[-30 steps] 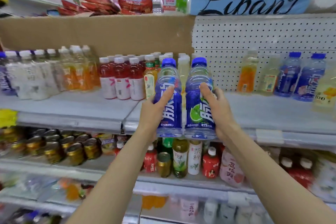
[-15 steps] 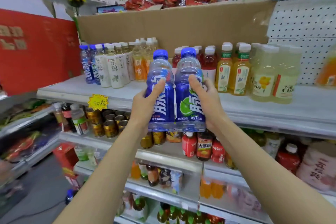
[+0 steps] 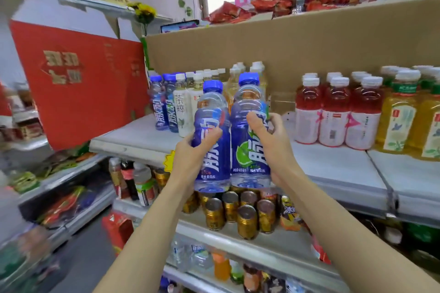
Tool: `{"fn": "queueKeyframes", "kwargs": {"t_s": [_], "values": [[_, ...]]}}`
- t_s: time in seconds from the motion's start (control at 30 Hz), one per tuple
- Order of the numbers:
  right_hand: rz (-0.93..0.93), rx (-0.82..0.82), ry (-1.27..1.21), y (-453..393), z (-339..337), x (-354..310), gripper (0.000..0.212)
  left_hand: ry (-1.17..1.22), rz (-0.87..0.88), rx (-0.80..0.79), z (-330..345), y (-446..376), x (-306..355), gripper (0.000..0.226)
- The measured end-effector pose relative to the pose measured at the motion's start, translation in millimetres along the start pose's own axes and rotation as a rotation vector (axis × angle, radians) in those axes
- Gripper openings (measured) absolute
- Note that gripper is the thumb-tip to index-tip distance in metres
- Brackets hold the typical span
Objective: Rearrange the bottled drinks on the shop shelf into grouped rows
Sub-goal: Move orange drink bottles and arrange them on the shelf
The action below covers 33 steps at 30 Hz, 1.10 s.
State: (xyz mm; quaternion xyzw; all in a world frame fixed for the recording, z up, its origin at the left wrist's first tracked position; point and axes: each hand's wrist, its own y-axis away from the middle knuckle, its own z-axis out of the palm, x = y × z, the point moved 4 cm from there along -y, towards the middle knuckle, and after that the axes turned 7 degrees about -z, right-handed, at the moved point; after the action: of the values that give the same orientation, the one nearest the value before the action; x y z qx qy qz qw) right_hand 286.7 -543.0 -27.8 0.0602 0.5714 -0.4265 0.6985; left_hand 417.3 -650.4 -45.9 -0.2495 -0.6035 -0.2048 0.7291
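**Now: two blue bottles held in front of the shelf**

Both hands are raised before the drinks shelf (image 3: 142, 133), each gripping one blue-capped bottle. The left hand (image 3: 190, 157) curls its fingers round the left blue bottle (image 3: 212, 140); the right hand (image 3: 271, 145) wraps the right blue bottle (image 3: 250, 131), thumb across its label. The two bottles stand upright and touch side by side, off the shelf. Behind them, at the shelf's left end, stand two matching blue bottles (image 3: 163, 107) beside white tea bottles (image 3: 183, 112). Red drinks (image 3: 335, 114) stand further right.
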Motion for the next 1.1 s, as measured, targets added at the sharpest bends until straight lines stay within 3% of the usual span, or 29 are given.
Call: {"fn": "queueKeyframes", "kwargs": {"t_s": [0.23,0.53,0.67,0.77,1.0,1.1], "values": [[-0.072,-0.045,0.001,-48,56,38,0.056,-0.038,0.071,-0.012,-59,-67,8,0.074],[-0.189,0.018,0.056,-86,134,94,0.062,-0.015,0.09,-0.104,-138,-146,7,0.049],[-0.25,0.081,0.133,-108,176,122,0.063,-0.032,0.088,-0.16,-182,-186,10,0.056],[-0.317,0.132,0.227,-125,204,145,0.057,-0.038,0.113,-0.193,-214,-215,11,0.057],[-0.419,0.218,0.428,-158,241,193,0.063,-0.016,0.115,-0.283,-254,-268,-1,0.058],[-0.45,0.262,0.666,-163,247,202,0.07,0.002,0.1,-0.367,-262,-285,-6,0.056]]}}
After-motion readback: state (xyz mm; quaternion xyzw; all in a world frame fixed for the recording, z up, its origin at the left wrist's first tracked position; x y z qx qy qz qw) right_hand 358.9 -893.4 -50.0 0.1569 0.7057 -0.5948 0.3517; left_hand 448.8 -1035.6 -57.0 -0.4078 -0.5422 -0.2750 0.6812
